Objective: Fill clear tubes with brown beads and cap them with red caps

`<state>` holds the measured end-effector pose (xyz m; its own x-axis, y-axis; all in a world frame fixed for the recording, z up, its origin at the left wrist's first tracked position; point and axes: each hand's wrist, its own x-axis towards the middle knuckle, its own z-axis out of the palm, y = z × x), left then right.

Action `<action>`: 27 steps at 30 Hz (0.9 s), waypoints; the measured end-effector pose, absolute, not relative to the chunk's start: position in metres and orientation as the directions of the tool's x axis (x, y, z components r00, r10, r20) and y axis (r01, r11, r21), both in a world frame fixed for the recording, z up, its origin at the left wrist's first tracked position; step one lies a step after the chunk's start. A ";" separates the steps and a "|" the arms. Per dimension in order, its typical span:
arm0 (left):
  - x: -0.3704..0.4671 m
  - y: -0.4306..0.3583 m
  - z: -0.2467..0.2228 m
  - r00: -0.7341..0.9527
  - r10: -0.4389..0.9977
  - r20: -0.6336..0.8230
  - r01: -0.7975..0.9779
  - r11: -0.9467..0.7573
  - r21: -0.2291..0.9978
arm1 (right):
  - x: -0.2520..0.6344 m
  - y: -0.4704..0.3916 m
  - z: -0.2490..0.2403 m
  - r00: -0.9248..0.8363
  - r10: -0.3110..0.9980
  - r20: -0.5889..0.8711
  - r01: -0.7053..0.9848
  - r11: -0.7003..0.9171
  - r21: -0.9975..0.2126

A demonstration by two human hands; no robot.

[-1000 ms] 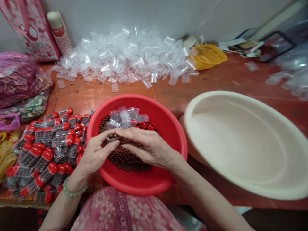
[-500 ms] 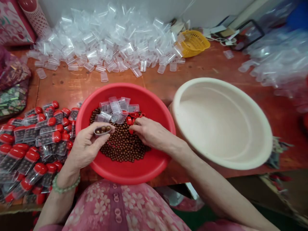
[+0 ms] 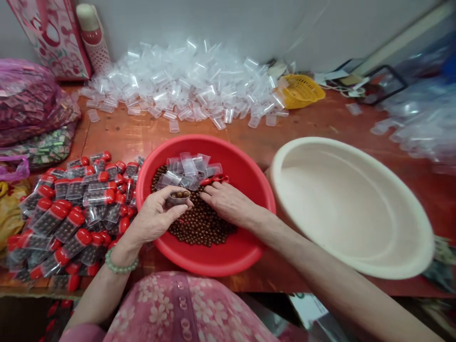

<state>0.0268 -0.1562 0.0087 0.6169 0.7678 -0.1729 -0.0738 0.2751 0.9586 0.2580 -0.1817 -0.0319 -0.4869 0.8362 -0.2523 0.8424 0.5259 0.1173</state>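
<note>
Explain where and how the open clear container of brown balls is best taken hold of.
The clear container is probably best pinched by its outer walls, from the left, as the left hand does, thumb nearer the wearer. Its oval mouth faces up, showing brown balls, so this leaves the opening free.

Lit softly, moderately bright; glinting off heaped clear flat plastic tubes (image 3: 188, 88) beyond the round red plastic basin (image 3: 213, 263); blurred and stretched far to its right.

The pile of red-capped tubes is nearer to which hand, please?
Left. The left hand is just right of the pile; the right hand is farther right, over the red basin.
</note>
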 end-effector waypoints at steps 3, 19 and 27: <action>0.025 -0.159 0.010 0.623 0.756 -0.200 -0.100 0.330 0.939 | 0.255 -0.181 -0.033 -0.456 0.842 -0.289 0.857 0.503 0.112; 0.037 -0.161 0.011 0.551 0.827 -0.109 0.020 0.117 0.993 | 0.246 -0.177 0.006 0.163 0.986 -0.021 0.139 -0.044 -0.989; 0.050 -0.171 0.014 0.494 0.834 -0.246 -0.028 0.297 0.954 | 0.211 -0.187 0.006 0.163 0.957 -0.241 -0.360 -0.170 -0.917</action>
